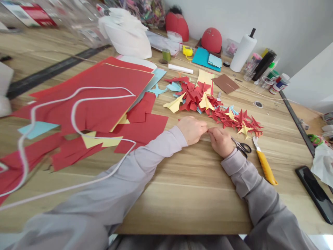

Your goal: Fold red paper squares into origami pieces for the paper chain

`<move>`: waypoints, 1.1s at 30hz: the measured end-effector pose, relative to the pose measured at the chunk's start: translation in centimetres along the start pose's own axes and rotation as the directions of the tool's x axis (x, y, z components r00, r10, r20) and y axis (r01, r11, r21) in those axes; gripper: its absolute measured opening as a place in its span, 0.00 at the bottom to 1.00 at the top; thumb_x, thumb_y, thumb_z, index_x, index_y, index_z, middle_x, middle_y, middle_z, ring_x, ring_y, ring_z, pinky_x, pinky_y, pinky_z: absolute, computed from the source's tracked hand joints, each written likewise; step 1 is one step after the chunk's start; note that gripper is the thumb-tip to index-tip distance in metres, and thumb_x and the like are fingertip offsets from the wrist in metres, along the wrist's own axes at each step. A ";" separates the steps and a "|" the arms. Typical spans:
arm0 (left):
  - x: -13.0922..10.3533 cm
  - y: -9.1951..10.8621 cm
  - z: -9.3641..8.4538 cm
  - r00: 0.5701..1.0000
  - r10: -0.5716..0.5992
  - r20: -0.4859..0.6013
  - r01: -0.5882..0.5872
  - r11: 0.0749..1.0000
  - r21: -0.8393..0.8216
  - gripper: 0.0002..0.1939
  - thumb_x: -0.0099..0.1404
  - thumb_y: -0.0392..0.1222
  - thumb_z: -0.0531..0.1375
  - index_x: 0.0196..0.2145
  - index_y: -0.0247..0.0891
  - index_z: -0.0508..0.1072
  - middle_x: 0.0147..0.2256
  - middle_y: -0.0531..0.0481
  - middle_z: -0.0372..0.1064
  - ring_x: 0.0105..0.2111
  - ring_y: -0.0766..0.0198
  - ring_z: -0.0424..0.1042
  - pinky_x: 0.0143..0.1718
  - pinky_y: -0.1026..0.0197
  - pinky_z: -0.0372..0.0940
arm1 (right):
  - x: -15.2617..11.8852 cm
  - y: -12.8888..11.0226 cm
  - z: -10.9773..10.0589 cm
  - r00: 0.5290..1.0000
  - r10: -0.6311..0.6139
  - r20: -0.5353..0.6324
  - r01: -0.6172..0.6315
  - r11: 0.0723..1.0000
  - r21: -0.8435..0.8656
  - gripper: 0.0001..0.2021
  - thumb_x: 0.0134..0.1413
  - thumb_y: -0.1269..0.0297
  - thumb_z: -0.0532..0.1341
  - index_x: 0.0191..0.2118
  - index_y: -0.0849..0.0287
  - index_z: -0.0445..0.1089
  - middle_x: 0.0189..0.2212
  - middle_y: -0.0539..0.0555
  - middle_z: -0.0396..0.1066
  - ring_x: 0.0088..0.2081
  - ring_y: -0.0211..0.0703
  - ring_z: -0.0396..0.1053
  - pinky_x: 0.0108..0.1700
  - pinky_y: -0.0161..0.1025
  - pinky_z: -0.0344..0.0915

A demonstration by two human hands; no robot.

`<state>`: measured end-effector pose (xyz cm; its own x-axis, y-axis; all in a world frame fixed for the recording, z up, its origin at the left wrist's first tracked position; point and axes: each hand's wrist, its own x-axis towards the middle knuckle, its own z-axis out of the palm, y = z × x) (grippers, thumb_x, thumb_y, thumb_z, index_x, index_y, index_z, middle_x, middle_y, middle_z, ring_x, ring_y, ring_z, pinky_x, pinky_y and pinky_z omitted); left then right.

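Left hand: here's my left hand (pixel 191 130), fingers bent, tips pointing in towards the other hand's.
Right hand: and my right hand (pixel 221 140), curled, thumb and forefinger brought together; whatever sits between the two sets of tips is too small to make out, so I can't tell what either one pinches.
Folded pieces: the folded paper pieces (pixel 192 97), red, yellow and blue, lie heaped just beyond my knuckles; a forward push could crush their points.
Scissors: black scissors (pixel 241 146) right beside my right hand; a careless sweep could drag them into the heap.
Cutter: yellow-handled cutter (pixel 265 166), its blade pointing away from me; reaching past without looking might mean a nick.
Cable: the white cable (pixel 101 98) loops over the red sheets (pixel 117 81); a snag could pull them askew.
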<state>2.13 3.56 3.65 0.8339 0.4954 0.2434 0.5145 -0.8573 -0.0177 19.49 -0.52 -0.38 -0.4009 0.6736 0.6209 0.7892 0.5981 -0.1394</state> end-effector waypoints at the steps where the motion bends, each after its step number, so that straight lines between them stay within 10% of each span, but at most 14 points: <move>1: 0.0 0.1 0.0 1.000 -0.012 0.008 0.012 1.000 0.003 0.12 0.59 0.33 0.51 0.36 0.34 0.73 0.31 0.46 0.71 0.28 0.61 0.69 0.29 0.58 0.58 | 0.0 0.0 0.0 1.000 0.008 0.003 -0.008 1.000 -0.007 0.09 0.58 0.72 0.52 0.34 0.60 0.69 0.27 0.55 0.74 0.30 0.42 0.71 0.33 0.37 0.67; 33: 0.1 0.1 0.0 0.998 -0.033 0.052 0.030 0.998 0.061 0.12 0.60 0.34 0.50 0.36 0.33 0.73 0.32 0.45 0.71 0.29 0.60 0.70 0.28 0.58 0.58 | 0.0 0.0 0.2 0.999 0.046 -0.007 -0.045 0.993 0.105 0.07 0.59 0.69 0.52 0.37 0.59 0.68 0.30 0.54 0.75 0.33 0.41 0.72 0.36 0.37 0.70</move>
<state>2.30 3.54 3.72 0.8257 0.5300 0.1930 0.5504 -0.8320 -0.0699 19.43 -0.42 -0.55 -0.3605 0.6973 0.6195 0.7534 0.6093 -0.2473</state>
